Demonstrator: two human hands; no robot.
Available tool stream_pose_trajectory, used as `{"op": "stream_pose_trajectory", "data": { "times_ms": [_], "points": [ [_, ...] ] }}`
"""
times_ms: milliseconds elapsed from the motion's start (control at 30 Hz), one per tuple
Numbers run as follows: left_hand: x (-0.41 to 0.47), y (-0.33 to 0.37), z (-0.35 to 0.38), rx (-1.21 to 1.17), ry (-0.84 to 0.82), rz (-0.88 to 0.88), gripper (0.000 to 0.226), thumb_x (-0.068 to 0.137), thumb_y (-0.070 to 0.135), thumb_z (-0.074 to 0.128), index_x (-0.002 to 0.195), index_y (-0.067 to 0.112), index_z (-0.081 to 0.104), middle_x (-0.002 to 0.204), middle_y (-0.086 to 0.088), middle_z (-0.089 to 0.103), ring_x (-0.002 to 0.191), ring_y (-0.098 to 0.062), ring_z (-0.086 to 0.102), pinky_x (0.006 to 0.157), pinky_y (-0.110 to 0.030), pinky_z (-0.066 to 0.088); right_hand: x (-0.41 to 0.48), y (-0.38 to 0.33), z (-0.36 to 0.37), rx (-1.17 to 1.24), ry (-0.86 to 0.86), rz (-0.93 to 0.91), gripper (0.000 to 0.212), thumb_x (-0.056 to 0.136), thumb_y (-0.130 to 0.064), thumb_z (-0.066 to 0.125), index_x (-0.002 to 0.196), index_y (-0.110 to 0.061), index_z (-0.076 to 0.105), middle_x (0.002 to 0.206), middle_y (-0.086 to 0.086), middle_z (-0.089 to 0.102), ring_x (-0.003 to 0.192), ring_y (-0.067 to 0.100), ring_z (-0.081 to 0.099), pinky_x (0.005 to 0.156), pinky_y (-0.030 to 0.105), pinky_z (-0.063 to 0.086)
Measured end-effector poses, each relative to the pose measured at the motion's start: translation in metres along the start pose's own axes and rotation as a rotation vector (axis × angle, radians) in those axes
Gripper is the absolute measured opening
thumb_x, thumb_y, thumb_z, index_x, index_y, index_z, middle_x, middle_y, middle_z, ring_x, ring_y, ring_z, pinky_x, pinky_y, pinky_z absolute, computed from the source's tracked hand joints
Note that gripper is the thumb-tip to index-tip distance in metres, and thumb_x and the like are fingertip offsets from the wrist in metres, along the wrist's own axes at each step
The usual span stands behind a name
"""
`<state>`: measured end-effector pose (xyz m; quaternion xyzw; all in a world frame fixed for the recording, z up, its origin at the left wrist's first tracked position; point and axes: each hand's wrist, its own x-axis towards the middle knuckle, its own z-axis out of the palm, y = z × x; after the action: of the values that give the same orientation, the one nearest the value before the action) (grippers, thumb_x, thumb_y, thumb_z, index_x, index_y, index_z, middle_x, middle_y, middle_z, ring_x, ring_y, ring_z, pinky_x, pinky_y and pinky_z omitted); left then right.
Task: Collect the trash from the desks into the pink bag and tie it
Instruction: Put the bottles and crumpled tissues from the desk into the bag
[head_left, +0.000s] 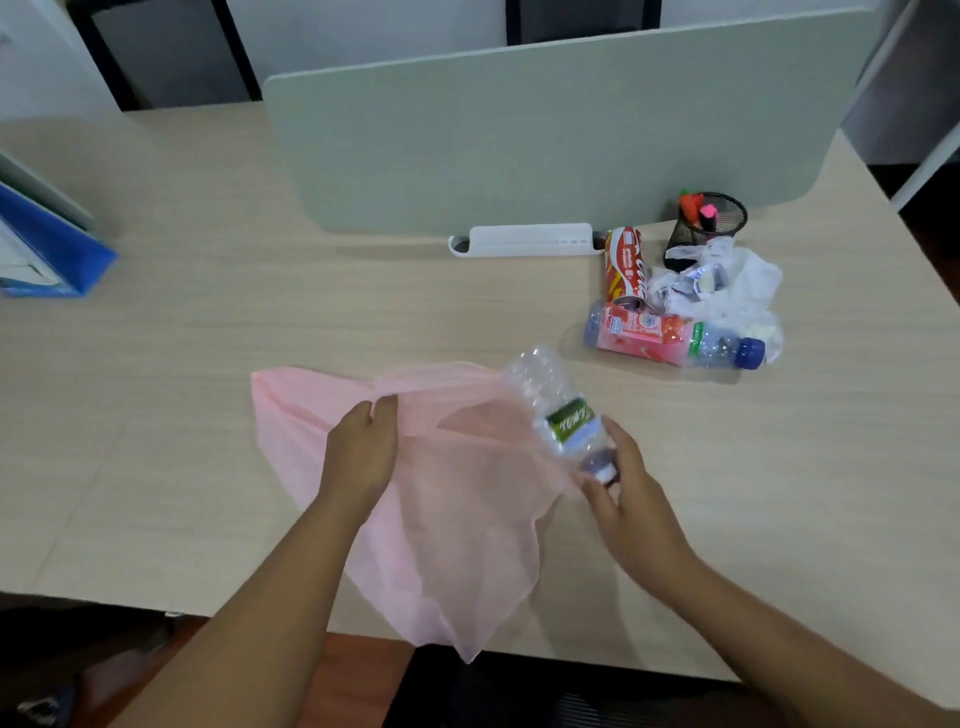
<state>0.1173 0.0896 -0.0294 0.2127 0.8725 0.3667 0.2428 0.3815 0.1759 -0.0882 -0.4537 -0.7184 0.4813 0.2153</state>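
At the near edge: a thin pink plastic bag (447, 519) lies flat on the pale wood-grain surface (156, 415), and its pointed bottom corner hangs just past the edge.
Left hand: the left hand (358, 457) lies on the bag and pinches the film at the bag's far rim between thumb and fingertips. It looks to be holding the mouth up.
Right hand: the right hand (634, 514) grips a crumpled clear plastic bottle with a green label (561, 421), its fingers curled round the cap end.
Bottle axis: the long axis runs from the cap at the right hand's fingers up and to the left, away from the person, so the base is the far end.
Bottle and bag: the bottle crosses the bag's right-hand edge, and pink film seems to veil its left flank. I cannot tell whether it is already inside the mouth.
What the move turns on: the opening lies to the bottle's left, between the two hands. By my reckoning the bottle has to go base-first toward the pinched rim.
Further right: well apart from the bag lie a clear bottle with a pink label and blue cap (675, 338), a red drinks can (626, 265) on its side and a crumpled white plastic wrapper (737, 296). All three are touching, not yet collected and nearer the right hand.
Beyond: a black mesh pen pot (719, 228) stands against the grey-green divider panel (545, 140).
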Motion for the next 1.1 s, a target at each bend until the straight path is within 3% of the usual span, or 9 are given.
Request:
{"op": "stream_pose_trajectory", "data": {
  "times_ms": [67,300,400,500,667,800,900,1000,1100],
  "points": [
    [0.004,0.012,0.01,-0.022,-0.001,-0.019,0.061,0.093,0.055,0.033,0.091,-0.002,0.055,0.082,-0.006,0.054,0.07,-0.023,0.045,0.061,-0.035,0.037,-0.017,0.007,0.0,-0.01,-0.126,-0.039,0.062,0.093,-0.029,0.058,0.142,-0.048,0.025,0.111,-0.031,0.054,0.093,-0.011,0.056,0.073,0.001,0.037],
    [-0.002,0.035,0.039,0.104,-0.156,0.139,0.059,0.094,0.055,0.034,0.087,0.004,0.061,0.088,-0.009,0.065,0.084,-0.03,0.058,0.077,-0.038,0.047,0.025,-0.009,0.029,-0.126,-0.424,-0.021,0.076,0.086,-0.029,0.068,0.15,-0.035,0.028,0.115,-0.012,0.054,0.092,0.011,0.049,0.083,0.022,0.037],
    [-0.005,0.033,0.042,0.114,-0.129,0.156,0.046,0.091,0.053,0.036,0.07,0.012,0.042,0.07,-0.002,0.049,0.067,-0.025,0.044,0.063,-0.036,0.037,0.065,-0.011,-0.005,-0.206,-0.17,-0.087,0.055,0.081,-0.031,0.072,0.133,-0.029,0.055,0.109,-0.006,0.062,0.1,0.019,0.056,0.087,0.033,0.043],
    [-0.001,0.027,0.041,0.111,-0.113,0.134,0.046,0.09,0.053,0.036,0.071,0.011,0.041,0.069,-0.002,0.046,0.065,-0.021,0.04,0.061,-0.035,0.034,0.112,0.009,-0.062,-0.679,0.262,-0.141,0.063,0.08,-0.037,0.07,0.137,-0.023,0.049,0.134,0.009,0.053,0.122,0.034,0.045,0.1,0.047,0.038],
    [0.006,0.021,0.043,0.087,-0.092,0.11,0.065,0.088,0.06,0.035,0.089,-0.002,0.055,0.084,-0.018,0.059,0.069,-0.022,0.046,0.064,-0.035,0.039,0.143,0.05,-0.12,-1.007,0.284,0.028,0.072,0.076,-0.035,0.071,0.14,-0.023,0.043,0.128,0.012,0.051,0.112,0.038,0.049,0.092,0.047,0.041],
    [0.007,0.03,0.051,0.053,-0.084,0.099,0.053,0.086,0.055,0.039,0.076,0.003,0.046,0.074,-0.014,0.048,0.066,-0.023,0.041,0.06,-0.034,0.034,0.115,0.067,-0.107,-0.784,0.261,0.041,0.058,0.07,-0.026,0.077,0.12,-0.011,0.051,0.108,0.017,0.048,0.085,0.04,0.056,0.066,0.043,0.049],
    [0.004,0.04,0.06,0.067,-0.095,0.126,0.041,0.082,0.052,0.041,0.069,0.014,0.034,0.068,-0.001,0.039,0.061,-0.021,0.035,0.058,-0.034,0.03,0.089,0.076,-0.096,-0.552,0.189,0.083,0.063,0.075,-0.026,0.077,0.125,-0.007,0.044,0.113,0.017,0.05,0.093,0.04,0.057,0.072,0.044,0.05],
    [0.006,0.052,0.067,0.078,-0.088,0.13,0.042,0.081,0.056,0.041,0.066,0.018,0.03,0.064,0.004,0.035,0.059,-0.021,0.031,0.056,-0.032,0.028,0.051,0.076,-0.09,-0.249,0.187,0.123,0.064,0.08,-0.029,0.074,0.128,-0.02,0.032,0.109,-0.001,0.057,0.085,0.016,0.063,0.064,0.034,0.049],
    [0.01,0.066,0.071,0.079,-0.053,0.14,0.046,0.078,0.062,0.042,0.066,0.02,0.028,0.063,0.005,0.034,0.057,-0.02,0.029,0.054,-0.032,0.026,0.003,0.07,-0.092,-0.264,0.101,0.109,0.069,0.075,-0.041,0.075,0.125,-0.04,0.027,0.099,-0.024,0.053,0.074,-0.01,0.061,0.053,0.014,0.04]
  ]
}}
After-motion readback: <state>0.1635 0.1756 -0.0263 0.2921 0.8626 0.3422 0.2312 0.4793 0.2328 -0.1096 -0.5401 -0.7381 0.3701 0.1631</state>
